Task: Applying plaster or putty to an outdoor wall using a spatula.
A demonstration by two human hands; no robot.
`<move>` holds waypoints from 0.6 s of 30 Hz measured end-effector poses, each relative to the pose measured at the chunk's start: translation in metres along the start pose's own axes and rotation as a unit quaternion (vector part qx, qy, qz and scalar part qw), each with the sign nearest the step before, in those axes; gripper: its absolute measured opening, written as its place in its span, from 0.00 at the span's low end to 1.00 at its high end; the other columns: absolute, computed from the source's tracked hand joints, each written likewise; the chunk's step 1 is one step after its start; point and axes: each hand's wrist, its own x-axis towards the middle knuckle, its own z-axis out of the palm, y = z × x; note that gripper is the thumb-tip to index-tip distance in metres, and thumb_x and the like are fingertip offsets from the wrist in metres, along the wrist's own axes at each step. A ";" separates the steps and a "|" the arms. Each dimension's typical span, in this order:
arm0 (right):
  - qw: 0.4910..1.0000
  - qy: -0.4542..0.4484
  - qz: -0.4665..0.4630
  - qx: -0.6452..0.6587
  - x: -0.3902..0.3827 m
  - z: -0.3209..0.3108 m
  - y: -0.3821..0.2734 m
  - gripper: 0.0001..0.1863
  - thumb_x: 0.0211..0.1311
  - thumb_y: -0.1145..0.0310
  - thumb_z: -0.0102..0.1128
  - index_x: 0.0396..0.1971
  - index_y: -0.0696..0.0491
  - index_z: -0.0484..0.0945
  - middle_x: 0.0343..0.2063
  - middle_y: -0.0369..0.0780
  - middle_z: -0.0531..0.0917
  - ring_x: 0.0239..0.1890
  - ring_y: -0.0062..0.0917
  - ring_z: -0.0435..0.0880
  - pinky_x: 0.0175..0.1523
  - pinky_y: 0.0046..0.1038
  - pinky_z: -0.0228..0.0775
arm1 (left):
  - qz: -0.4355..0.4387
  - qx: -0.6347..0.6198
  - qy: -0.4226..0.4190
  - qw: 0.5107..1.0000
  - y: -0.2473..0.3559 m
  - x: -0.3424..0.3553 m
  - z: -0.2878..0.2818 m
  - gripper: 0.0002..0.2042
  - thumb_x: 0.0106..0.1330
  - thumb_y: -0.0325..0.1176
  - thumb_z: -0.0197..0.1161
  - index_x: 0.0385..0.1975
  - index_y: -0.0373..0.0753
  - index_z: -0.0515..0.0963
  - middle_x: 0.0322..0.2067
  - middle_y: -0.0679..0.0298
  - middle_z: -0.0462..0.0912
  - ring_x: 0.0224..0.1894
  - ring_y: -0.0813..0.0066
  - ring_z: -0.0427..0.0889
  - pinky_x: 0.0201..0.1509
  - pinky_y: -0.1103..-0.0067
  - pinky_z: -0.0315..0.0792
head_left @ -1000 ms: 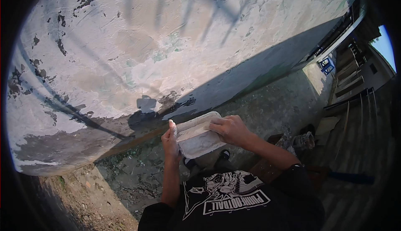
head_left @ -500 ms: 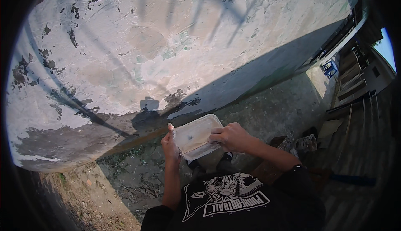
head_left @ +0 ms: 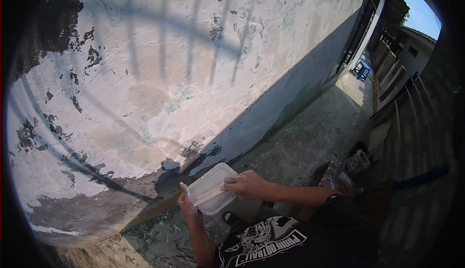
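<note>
Though aslant, tray lengthwise toward upper-right

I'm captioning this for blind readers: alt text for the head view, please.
A person's left hand holds a white tray by its edge while the right hand holds a pale flat piece across it. Beyond is a peeling wall; farther along stands a blue stool.

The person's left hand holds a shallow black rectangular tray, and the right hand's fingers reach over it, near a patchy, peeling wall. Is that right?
The colour is wrong: the head view shows the left hand holding a shallow whitish rectangular tray. The rest stands.
</note>
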 end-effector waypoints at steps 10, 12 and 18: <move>0.999 0.042 0.028 -0.003 0.011 0.006 0.008 0.12 0.46 0.71 0.59 0.35 0.48 0.76 0.32 0.36 0.77 0.27 0.36 0.83 0.28 0.39 0.74 | -0.005 -0.026 -0.006 1.000 0.005 -0.002 0.013 0.24 0.69 0.52 0.53 0.28 0.32 0.77 0.29 0.59 0.82 0.28 0.73 0.82 0.34 0.76 0.78; 0.999 0.009 0.031 -0.018 0.017 0.003 0.005 0.12 0.46 0.71 0.60 0.35 0.48 0.77 0.32 0.36 0.77 0.27 0.36 0.83 0.29 0.39 0.74 | 0.001 -0.016 -0.010 1.000 0.007 -0.001 0.014 0.24 0.69 0.52 0.53 0.29 0.32 0.77 0.29 0.58 0.83 0.28 0.73 0.82 0.34 0.76 0.78; 0.999 0.039 0.036 -0.011 0.010 0.001 0.002 0.11 0.45 0.72 0.60 0.33 0.49 0.76 0.30 0.37 0.77 0.28 0.36 0.83 0.30 0.39 0.74 | -0.005 0.000 -0.051 0.999 0.000 0.009 0.003 0.25 0.70 0.52 0.50 0.35 0.31 0.76 0.33 0.56 0.82 0.32 0.68 0.83 0.39 0.72 0.79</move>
